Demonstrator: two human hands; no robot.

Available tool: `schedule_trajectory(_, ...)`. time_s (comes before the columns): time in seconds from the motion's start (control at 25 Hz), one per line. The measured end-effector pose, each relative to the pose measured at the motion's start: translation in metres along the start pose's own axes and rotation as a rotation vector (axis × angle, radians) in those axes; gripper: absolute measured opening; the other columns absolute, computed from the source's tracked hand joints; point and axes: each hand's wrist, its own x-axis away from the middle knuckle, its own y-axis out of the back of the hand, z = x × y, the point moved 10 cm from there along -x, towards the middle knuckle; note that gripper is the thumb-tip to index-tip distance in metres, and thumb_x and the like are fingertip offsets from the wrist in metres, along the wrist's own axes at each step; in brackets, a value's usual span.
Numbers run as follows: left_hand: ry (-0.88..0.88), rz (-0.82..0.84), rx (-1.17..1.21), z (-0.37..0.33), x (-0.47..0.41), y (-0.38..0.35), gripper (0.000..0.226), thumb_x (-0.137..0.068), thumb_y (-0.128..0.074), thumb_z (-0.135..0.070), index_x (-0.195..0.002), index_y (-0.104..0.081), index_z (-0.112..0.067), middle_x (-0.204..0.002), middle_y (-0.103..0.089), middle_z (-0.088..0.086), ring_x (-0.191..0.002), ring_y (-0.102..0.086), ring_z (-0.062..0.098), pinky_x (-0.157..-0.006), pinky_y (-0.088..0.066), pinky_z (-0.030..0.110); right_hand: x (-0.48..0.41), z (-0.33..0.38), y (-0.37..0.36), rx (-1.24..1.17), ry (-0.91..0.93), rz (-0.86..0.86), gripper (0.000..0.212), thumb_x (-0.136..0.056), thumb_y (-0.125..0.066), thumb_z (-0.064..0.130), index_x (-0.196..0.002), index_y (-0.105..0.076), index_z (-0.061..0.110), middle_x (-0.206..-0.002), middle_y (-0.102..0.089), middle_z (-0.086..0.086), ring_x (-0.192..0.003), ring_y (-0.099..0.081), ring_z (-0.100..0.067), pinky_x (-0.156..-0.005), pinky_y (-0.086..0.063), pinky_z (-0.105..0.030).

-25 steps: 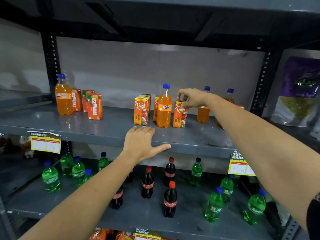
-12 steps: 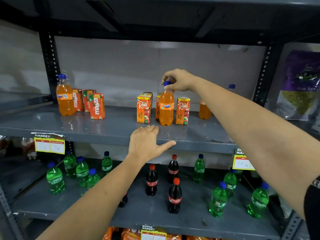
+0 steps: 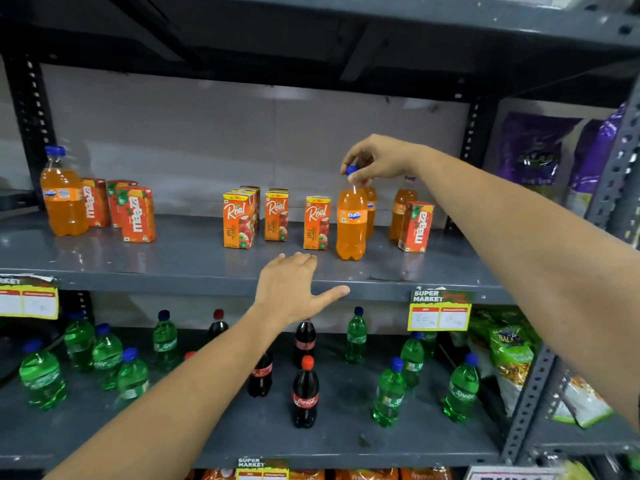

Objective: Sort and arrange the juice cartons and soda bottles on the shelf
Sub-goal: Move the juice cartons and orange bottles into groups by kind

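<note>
The right hand makes a fingertip grip on the blue screw cap of an orange Fanta soda bottle in clear plastic; thumb and fingers curl down around the cap, pinching it from above, wrist bent downward and the forearm stretching back to the lower right. The bottle stands upright on the grey metal shelf, near its front edge.

Just left of this bottle stands an orange Real apple juice carton, nearly touching it, and further left two more such cartons with others behind them. Behind and right of the held bottle are two more orange soda bottles, and to its right a red-orange Maaza juice carton. Far left of it stand another orange soda bottle and a cluster of Maaza cartons.

In front and left of the held bottle, the left hand lies palm down on the shelf's front edge, fingers together and flat, thumb spread out to the right, gripping nothing. The forearm runs back to the lower left.

On the shelf below the bottle stand green Sprite bottles and dark Coca-Cola bottles.
</note>
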Motion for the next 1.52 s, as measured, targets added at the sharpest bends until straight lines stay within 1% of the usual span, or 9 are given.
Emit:
schedule_trajectory(0.12,0.040,-0.043,0.032,-0.019,-0.007,0.000,0.090,-0.074,-0.016,-0.085,-0.101,-0.063,-0.014,-0.104,-0.067,-0.002,-0.099,-0.060,0.018,-0.096,-0.041,0.036,0.006,-0.026,0.010,0.072,-0.036,-0.044,0.021,-0.085,-0.065,0.016,-0.106,-0.065,0.013,-0.098,-0.067,-0.007,-0.080,-0.065,-0.016,-0.077,-0.053,-0.028)
schedule_trajectory(0.28,0.048,-0.045,-0.021,-0.022,-0.010,-0.007,0.095,-0.074,-0.013,-0.086,-0.106,-0.065,-0.013,-0.109,-0.068,-0.001,-0.106,-0.059,0.016,-0.099,-0.040,0.037,0.007,-0.055,0.007,0.116,-0.098,-0.086,0.023,-0.086,-0.065,0.018,-0.108,-0.064,0.014,-0.108,-0.064,-0.010,-0.091,-0.064,-0.021,-0.074,-0.046,-0.022)
schedule_trajectory(0.44,0.065,-0.056,-0.035,-0.020,-0.011,-0.010,0.099,-0.073,-0.011,-0.087,-0.112,-0.066,-0.015,-0.115,-0.068,-0.001,-0.109,-0.060,0.016,-0.099,-0.042,0.037,0.011,-0.079,0.003,0.048,-0.150,-0.100,0.037,-0.085,-0.066,0.025,-0.119,-0.055,0.016,-0.115,-0.063,-0.012,-0.088,-0.063,-0.018,-0.069,-0.047,-0.019)
schedule_trajectory(0.6,0.066,-0.065,-0.031,-0.020,-0.009,-0.006,0.096,-0.074,-0.012,-0.086,-0.112,-0.065,-0.016,-0.115,-0.068,-0.002,-0.106,-0.061,0.015,-0.098,-0.042,0.036,0.029,-0.110,0.012,0.060,-0.229,-0.007,0.071,-0.073,-0.073,0.044,-0.133,-0.044,0.021,-0.124,-0.058,-0.011,-0.109,-0.057,-0.024,-0.092,-0.045,-0.035)
schedule_trajectory(0.76,0.028,-0.048,-0.035,-0.020,-0.006,-0.004,0.097,-0.073,-0.012,-0.084,-0.118,-0.062,-0.014,-0.123,-0.064,0.000,-0.116,-0.055,0.016,-0.105,-0.035,0.037,0.058,-0.149,-0.018,0.196,-0.380,0.296,0.075,-0.076,-0.075,0.026,-0.140,-0.036,0.022,-0.142,-0.042,-0.012,-0.127,-0.043,-0.030,-0.107,-0.037,-0.046)
schedule_trajectory(0.96,0.083,-0.045,-0.086,0.029,0.014,0.008,0.105,-0.070,-0.011,-0.087,-0.134,-0.048,-0.012,-0.139,-0.052,0.003,-0.131,-0.043,0.021,-0.108,-0.032,0.041,0.054,-0.145,-0.017,0.275,-0.278,0.151,0.057,-0.080,-0.070,0.006,-0.132,-0.049,0.018,-0.132,-0.051,-0.016,-0.115,-0.052,-0.033,-0.096,-0.043,-0.041)
schedule_trajectory(1.12,0.163,-0.010,-0.144,0.094,0.038,0.022,0.106,-0.070,-0.012,-0.088,-0.136,-0.046,-0.012,-0.141,-0.050,0.004,-0.133,-0.041,0.020,-0.110,-0.028,0.041,0.061,-0.147,-0.017,0.068,-0.247,0.194,0.048,-0.075,-0.073,0.001,-0.113,-0.059,0.028,-0.121,-0.058,-0.015,-0.099,-0.059,-0.027,-0.080,-0.052,-0.034)
schedule_trajectory(1.24,0.189,0.020,-0.168,0.138,0.055,0.029,0.104,-0.072,-0.014,-0.087,-0.135,-0.047,-0.011,-0.141,-0.050,0.004,-0.134,-0.038,0.020,-0.112,-0.025,0.043,0.065,-0.116,-0.024,-0.090,-0.219,0.244,0.046,-0.069,-0.078,0.012,-0.100,-0.067,0.044,-0.112,-0.066,-0.002,-0.099,-0.064,-0.021,-0.073,-0.057,-0.032)
schedule_trajectory(1.52,0.219,-0.027,-0.142,0.220,0.091,0.043,0.096,-0.076,-0.018,-0.083,-0.128,-0.055,-0.011,-0.134,-0.057,0.004,-0.133,-0.041,0.020,-0.113,-0.024,0.044,0.010,0.045,-0.063,-0.071,-0.043,0.291,0.042,-0.075,-0.076,0.017,-0.102,-0.064,0.047,-0.112,-0.063,0.005,-0.096,-0.062,-0.009,-0.069,-0.057,-0.028)
